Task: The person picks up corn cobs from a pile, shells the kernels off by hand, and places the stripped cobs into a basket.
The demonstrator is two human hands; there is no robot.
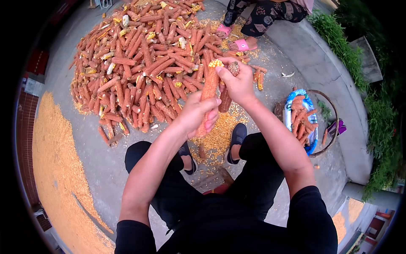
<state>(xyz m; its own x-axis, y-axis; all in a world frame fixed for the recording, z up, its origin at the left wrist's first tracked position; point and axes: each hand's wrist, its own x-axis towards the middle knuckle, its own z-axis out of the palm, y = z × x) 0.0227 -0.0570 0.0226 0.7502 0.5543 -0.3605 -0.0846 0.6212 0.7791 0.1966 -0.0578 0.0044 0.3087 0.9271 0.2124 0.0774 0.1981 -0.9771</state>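
Clasps corncob [210, 86] in curled fingers of left hand [196, 112]; grips second cob [226, 101] in right hand [240, 82], thumbing first's kernelled tip.

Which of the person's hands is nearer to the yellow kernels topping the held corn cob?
The right: the right hand is at the top end, close beside the yellow kernels. The left hand grips the corn cob lower down, farther from them.

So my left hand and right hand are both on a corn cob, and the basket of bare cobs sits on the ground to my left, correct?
Not quite: the basket sits to your right, as the head view shows. Your left hand and right hand are both on a corn cob.
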